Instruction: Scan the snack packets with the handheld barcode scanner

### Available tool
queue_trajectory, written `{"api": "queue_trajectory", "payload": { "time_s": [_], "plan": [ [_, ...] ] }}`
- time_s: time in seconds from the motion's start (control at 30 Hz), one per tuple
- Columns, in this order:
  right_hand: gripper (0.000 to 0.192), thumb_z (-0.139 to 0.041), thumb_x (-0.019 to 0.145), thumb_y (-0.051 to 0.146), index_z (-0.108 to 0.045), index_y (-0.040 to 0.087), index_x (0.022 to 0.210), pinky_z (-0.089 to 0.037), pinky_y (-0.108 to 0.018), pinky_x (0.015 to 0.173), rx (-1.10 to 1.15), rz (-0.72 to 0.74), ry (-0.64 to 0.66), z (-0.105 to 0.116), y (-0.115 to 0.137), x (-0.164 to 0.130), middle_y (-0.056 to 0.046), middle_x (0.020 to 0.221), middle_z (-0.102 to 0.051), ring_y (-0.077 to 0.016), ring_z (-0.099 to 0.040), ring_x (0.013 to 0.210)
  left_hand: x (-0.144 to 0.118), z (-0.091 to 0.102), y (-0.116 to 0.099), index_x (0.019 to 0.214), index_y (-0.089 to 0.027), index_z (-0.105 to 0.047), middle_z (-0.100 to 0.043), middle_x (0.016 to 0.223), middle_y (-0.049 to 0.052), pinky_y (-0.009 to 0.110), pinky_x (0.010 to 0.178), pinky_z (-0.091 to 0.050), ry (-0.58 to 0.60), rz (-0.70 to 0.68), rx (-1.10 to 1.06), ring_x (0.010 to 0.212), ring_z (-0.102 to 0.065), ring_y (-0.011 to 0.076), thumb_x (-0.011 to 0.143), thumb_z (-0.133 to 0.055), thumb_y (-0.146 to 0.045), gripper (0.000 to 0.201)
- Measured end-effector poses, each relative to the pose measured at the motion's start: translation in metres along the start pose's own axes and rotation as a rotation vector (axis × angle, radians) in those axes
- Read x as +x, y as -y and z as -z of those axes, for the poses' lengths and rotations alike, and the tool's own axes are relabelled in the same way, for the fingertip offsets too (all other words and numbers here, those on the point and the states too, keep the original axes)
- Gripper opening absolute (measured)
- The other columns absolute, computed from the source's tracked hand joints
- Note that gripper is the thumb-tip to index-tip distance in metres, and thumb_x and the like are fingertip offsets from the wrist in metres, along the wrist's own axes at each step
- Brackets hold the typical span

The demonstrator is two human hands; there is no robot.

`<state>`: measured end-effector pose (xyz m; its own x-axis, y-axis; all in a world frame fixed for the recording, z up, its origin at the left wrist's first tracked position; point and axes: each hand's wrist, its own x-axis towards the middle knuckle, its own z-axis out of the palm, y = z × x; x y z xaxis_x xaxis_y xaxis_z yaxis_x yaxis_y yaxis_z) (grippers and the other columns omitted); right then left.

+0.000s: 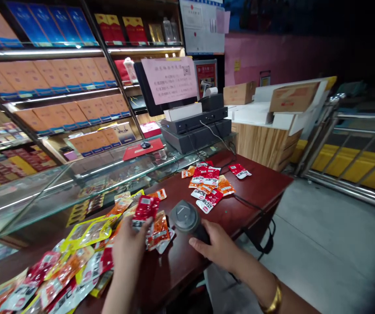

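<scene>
My left hand [131, 237] is closed on a red snack packet [146, 208], pinched between thumb and fingers. Under and beside it lie orange packets [159, 229] and a long heap of red, orange and yellow packets [73, 261] spreading to the lower left. A dark grey handheld barcode scanner [185, 215] is gripped in my right hand [213, 244], its rounded head pointing toward the held packet. Farther back on the dark red table [256, 183] sits a smaller pile of red and orange packets [205, 174].
A glass display counter [86, 179] runs along the table's far left side. Behind the table stand a monitor with a pink paper sheet [171, 78] and a black cash register unit [196, 124]. A black cable [249, 203] crosses the table. Metal railings [354, 165] stand at right.
</scene>
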<state>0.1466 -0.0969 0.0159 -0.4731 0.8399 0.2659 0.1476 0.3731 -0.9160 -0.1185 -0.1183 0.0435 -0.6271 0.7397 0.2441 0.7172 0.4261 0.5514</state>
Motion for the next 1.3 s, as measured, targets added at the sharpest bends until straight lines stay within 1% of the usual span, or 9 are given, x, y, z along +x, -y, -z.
{"api": "queue_trajectory", "payload": {
  "time_s": [0.1,0.17,0.33,0.43,0.6,0.73,1.03,1.2,1.3],
  "plan": [
    [0.041,-0.071,0.088,0.04,-0.07,0.016,0.12,-0.055,-0.038,0.091,0.014,-0.022,-0.007,0.005,-0.012,-0.004,-0.011,0.112,-0.079,-0.0278,-0.072,0.1,0.005,0.014,-0.01,0.137,-0.019,-0.056,-0.062,0.134,0.02,0.057,0.105,-0.046,-0.247,0.017,0.186,0.133,-0.053,0.0428,0.09,-0.053,-0.064,0.066],
    [0.042,-0.072,0.088,0.04,-0.069,0.016,0.122,-0.055,-0.038,0.089,0.015,-0.036,-0.023,0.011,-0.02,-0.009,-0.011,0.112,-0.079,-0.0279,-0.072,0.099,0.005,0.009,-0.024,0.145,-0.021,-0.049,-0.051,0.15,0.019,0.057,0.114,-0.038,-0.313,-0.036,0.196,0.145,-0.041,0.0403,0.093,-0.05,-0.061,0.066],
    [0.037,-0.071,0.088,0.037,-0.071,0.013,0.116,-0.055,-0.042,0.092,-0.064,-0.108,-0.098,0.031,-0.032,-0.021,-0.014,0.109,-0.079,-0.0303,-0.073,0.098,-0.002,-0.049,-0.068,0.126,-0.022,-0.066,-0.068,0.132,0.014,0.047,0.113,-0.041,0.015,-0.337,0.194,0.129,-0.058,0.0335,0.093,-0.059,-0.048,0.043],
    [0.034,-0.071,0.089,0.033,-0.071,0.015,0.117,-0.056,-0.04,0.09,-0.049,-0.136,-0.142,0.046,-0.032,-0.026,-0.012,0.109,-0.08,-0.0288,-0.073,0.097,-0.004,-0.087,-0.099,0.125,-0.022,-0.068,-0.071,0.129,0.012,0.042,0.109,-0.044,0.202,-0.444,0.179,0.124,-0.062,0.0312,0.094,-0.06,-0.047,0.041],
    [0.037,-0.071,0.09,0.033,-0.07,0.015,0.122,-0.055,-0.042,0.095,0.008,-0.136,-0.178,0.062,-0.033,-0.03,-0.011,0.111,-0.079,-0.0295,-0.073,0.101,0.0,-0.125,-0.155,0.131,-0.014,-0.066,-0.07,0.129,0.02,0.043,0.098,-0.048,0.302,-0.418,0.317,0.122,-0.063,0.0356,0.097,-0.052,-0.056,0.056],
    [0.03,-0.07,0.09,0.034,-0.072,0.016,0.113,-0.056,-0.042,0.093,0.004,-0.137,-0.207,0.067,-0.039,-0.03,-0.01,0.102,-0.08,-0.0302,-0.073,0.1,0.006,-0.143,-0.18,0.123,-0.011,-0.067,-0.068,0.127,0.024,0.045,0.094,-0.048,0.33,-0.404,0.392,0.122,-0.061,0.038,0.096,-0.051,-0.06,0.059],
    [0.027,-0.068,0.09,0.034,-0.072,0.016,0.11,-0.057,-0.04,0.087,0.011,-0.134,-0.24,0.077,-0.038,-0.029,-0.011,0.103,-0.08,-0.0297,-0.074,0.095,0.01,-0.148,-0.167,0.121,-0.011,-0.057,-0.072,0.116,0.023,0.042,0.089,-0.048,0.343,-0.35,0.303,0.115,-0.067,0.0367,0.085,-0.07,-0.046,0.052],
    [0.036,-0.067,0.09,0.038,-0.071,0.015,0.118,-0.056,-0.042,0.088,-0.039,-0.163,-0.26,0.077,-0.034,-0.032,-0.013,0.108,-0.08,-0.0308,-0.074,0.096,0.012,-0.137,-0.13,0.104,-0.02,-0.055,-0.076,0.096,0.011,0.032,0.074,-0.049,0.439,-0.241,-0.128,0.089,-0.074,0.0263,0.084,-0.067,-0.033,0.027],
    [0.034,-0.067,0.09,0.041,-0.071,0.016,0.113,-0.057,-0.038,0.08,-0.059,-0.174,-0.272,0.073,-0.03,-0.032,-0.01,0.096,-0.079,-0.029,-0.074,0.089,0.007,-0.127,-0.098,0.093,-0.023,-0.052,-0.072,0.083,0.004,0.032,0.071,-0.051,0.408,-0.208,-0.383,0.079,-0.072,0.0241,0.077,-0.069,-0.041,0.03]
  ]
}}
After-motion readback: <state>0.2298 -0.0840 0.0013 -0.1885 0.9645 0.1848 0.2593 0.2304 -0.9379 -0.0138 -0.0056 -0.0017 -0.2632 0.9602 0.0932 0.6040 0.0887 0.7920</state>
